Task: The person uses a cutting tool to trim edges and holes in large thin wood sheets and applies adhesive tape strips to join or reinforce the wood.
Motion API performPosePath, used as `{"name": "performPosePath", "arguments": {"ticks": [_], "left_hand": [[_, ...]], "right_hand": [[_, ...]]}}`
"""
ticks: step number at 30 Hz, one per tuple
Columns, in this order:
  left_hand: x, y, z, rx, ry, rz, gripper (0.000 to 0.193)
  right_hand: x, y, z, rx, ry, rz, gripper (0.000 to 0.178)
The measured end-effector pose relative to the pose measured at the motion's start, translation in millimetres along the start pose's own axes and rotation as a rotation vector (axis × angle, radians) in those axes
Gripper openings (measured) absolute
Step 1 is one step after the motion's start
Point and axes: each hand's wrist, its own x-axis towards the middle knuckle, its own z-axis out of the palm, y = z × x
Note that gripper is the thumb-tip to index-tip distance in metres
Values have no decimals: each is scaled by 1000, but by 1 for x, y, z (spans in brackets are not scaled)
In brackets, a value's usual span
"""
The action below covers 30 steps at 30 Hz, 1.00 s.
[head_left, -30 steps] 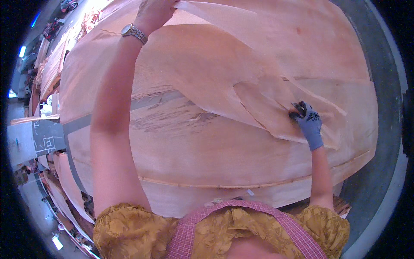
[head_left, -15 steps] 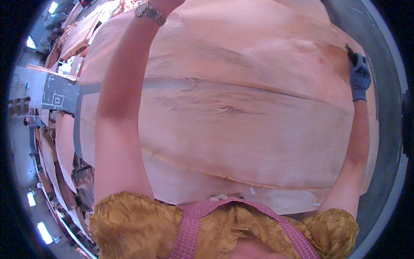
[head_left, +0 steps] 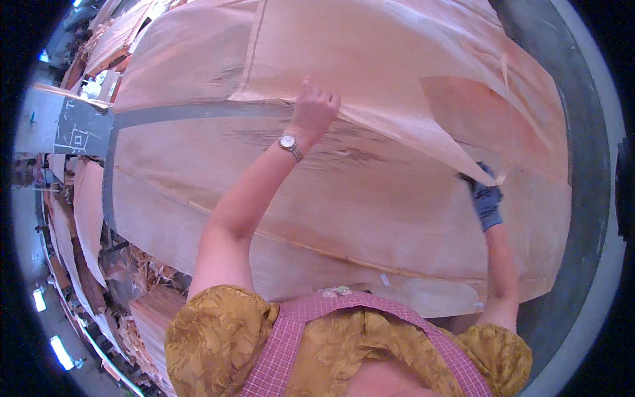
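A thin, pale wood veneer sheet (head_left: 350,59) is lifted at its near edge and slants down toward the right. My bare left hand (head_left: 315,109), with a wristwatch (head_left: 289,141) on the wrist, is closed on that edge near the middle. My right hand (head_left: 486,192), in a dark grey-blue glove, grips the sheet's near right corner, which is folded and narrow there. Beneath lie more veneer sheets (head_left: 331,212) with dark, rough grain marks. My right fingertips are partly hidden by the sheet and blurred.
Grey table surface (head_left: 589,152) shows along the right, and a grey strip (head_left: 178,119) between the sheets at left. A dark grey board (head_left: 83,129) with white chalk marks adjoins the left side. Stacked veneer and scraps (head_left: 142,271) lie beyond the left edge.
Both hands have come nearer to me, the left also rightward and the right leftward. The veneer sheet's edge has come with them, lifted over the sheets below.
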Motion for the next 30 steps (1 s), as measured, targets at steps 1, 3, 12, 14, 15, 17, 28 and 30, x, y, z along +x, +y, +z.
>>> {"name": "performPosePath", "arguments": {"ticks": [1, 3, 12, 14, 15, 17, 28, 30], "left_hand": [[0, 7, 6, 5, -54, 9, 8], [0, 19, 16, 9, -54, 29, 9], [9, 37, 24, -42, -157, 52, 9], [6, 30, 26, -92, -93, 14, 9], [4, 18, 28, -130, -41, -12, 10], [-14, -10, 35, -172, -25, -63, 10], [-64, -43, 23, -267, 33, -148, 7], [-57, -47, 18, -230, 69, -124, 7]], "right_hand": [[-12, -33, -1, -62, 35, -68, 44], [-32, -91, -19, 197, 199, -282, 37], [15, -183, -48, 122, 326, -295, 37], [31, -171, -35, 87, 278, -310, 36], [37, -159, -33, 70, 256, -329, 36], [44, -145, -29, 61, 251, -336, 35], [33, -181, -27, 308, 158, -252, 82], [40, -185, -14, 281, 246, -263, 76]]}}
